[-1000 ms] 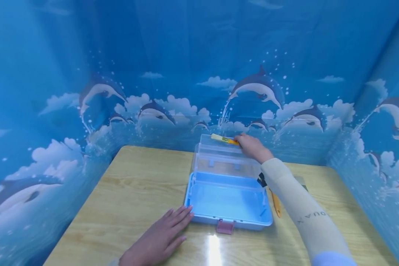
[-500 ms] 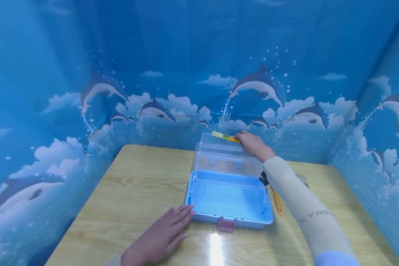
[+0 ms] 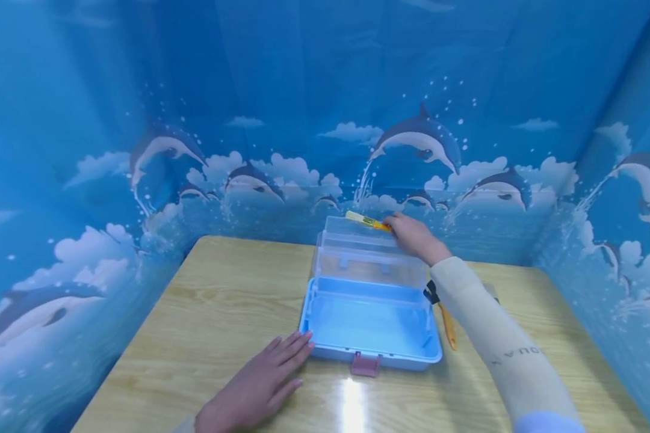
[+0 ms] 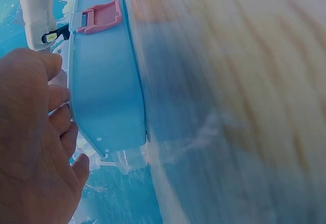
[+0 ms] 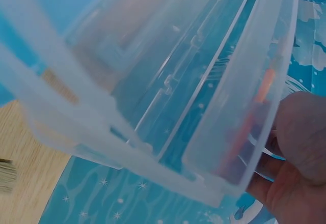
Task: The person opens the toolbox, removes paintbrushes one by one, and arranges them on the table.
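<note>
In the head view a blue toolbox (image 3: 371, 325) stands open on the table, its clear tiered trays (image 3: 371, 264) folded up at the back and a pink latch (image 3: 365, 364) in front. My right hand (image 3: 414, 237) grips a paintbrush (image 3: 367, 221) by its orange handle, pale bristles pointing left, at the uppermost tray. Through the clear plastic the right wrist view shows the orange handle (image 5: 265, 86) beside my curled fingers. My left hand (image 3: 262, 379) lies with fingers extended, fingertips at the box's front left corner; the left wrist view shows them along the blue wall (image 4: 107, 81).
Right of the box, a second orange-handled tool (image 3: 448, 328) lies on the wooden table (image 3: 233, 288), partly covered by my right sleeve (image 3: 493, 337). Blue dolphin-print sheeting (image 3: 303, 120) closes off the back and both sides.
My right hand and the paintbrush have risen very slightly against the top tray. The left hand stays at the box corner.
</note>
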Demonstrator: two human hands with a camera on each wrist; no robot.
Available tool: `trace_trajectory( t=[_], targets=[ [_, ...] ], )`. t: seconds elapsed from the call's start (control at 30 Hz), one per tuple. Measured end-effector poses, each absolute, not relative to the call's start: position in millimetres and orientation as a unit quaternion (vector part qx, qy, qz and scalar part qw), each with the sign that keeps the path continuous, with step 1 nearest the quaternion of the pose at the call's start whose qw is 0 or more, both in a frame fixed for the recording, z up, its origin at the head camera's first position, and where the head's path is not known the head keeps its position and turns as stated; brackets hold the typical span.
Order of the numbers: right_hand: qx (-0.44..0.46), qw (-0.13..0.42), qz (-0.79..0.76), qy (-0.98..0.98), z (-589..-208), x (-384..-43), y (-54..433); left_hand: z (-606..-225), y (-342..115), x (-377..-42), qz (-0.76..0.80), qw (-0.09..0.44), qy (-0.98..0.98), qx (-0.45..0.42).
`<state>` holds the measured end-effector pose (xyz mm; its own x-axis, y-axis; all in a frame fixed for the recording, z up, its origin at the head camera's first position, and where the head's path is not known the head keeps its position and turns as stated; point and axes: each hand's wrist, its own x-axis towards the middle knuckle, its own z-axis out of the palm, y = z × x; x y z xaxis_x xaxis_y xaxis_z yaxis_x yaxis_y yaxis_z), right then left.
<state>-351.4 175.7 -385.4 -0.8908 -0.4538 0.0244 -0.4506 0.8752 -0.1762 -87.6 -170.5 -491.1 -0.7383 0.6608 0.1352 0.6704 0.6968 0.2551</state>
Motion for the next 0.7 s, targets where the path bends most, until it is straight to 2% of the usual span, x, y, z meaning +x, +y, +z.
trace_trajectory(
  t=[0.23,0.7],
  targets=[
    [-0.252,0.001,-0.098,0.963,-379.9,-342.5,181.0,-489.6,-169.8,-86.4,-0.149,0.024,-0.92,-0.362],
    [-0.239,-0.008,-0.111,0.965,-371.6,-330.9,182.2,-490.1,-170.1,-87.4,-0.148,-0.004,-0.923,-0.355]
  ],
)
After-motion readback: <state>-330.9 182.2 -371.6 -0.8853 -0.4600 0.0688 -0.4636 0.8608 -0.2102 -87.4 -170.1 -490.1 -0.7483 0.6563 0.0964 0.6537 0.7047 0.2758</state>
